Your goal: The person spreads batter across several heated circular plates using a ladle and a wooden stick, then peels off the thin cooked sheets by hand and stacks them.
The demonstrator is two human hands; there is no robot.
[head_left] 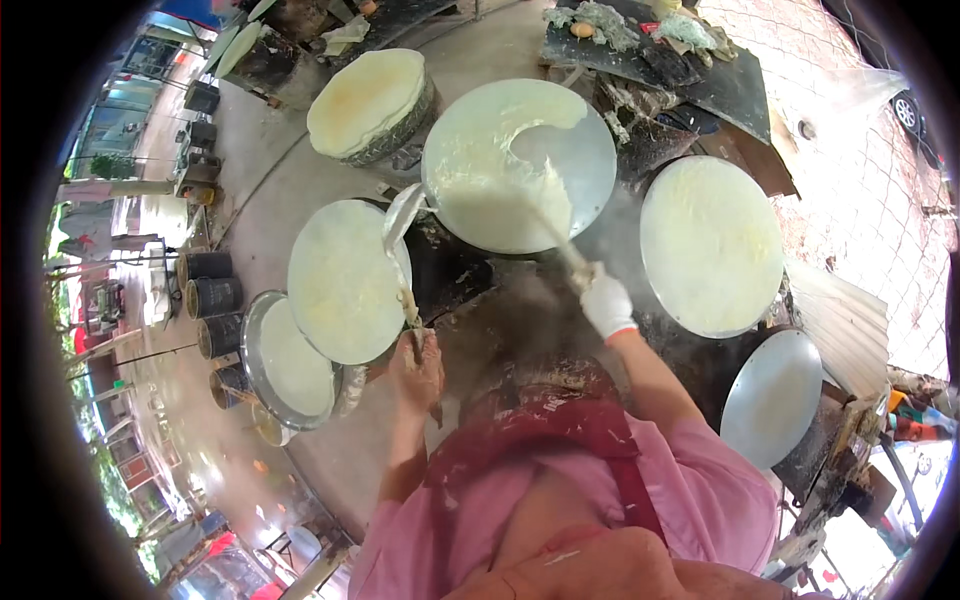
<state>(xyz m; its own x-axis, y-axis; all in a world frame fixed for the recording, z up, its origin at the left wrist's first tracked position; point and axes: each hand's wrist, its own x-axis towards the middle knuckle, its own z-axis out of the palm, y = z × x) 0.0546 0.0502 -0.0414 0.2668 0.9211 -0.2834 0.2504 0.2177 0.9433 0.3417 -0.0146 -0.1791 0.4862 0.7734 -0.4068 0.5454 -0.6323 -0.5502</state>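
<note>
My left hand [418, 371], bare, grips the handle of a batter-coated ladle [403, 217] whose bowl is beside the left rim of the far round griddle [600, 176]. My right hand [606, 304], in a white glove, holds a spreader stick [559, 238] over that griddle; its far end is blurred. Pale batter [480, 161] covers the griddle's left and lower part in a curved swath, leaving grey metal showing at the right. A metal basin of batter [296, 360] stands left of my left hand. Between basin and ladle, another griddle carries a pale round sheet [341, 281].
On the right are a griddle with a pale sheet [711, 247] and a bare griddle [772, 397]. A thick stack of round flatbreads [367, 101] stands at the back left. Several dark buckets [212, 298] line the left. A dark table [739, 94] holds crumpled plastic. Haze hangs near the griddles.
</note>
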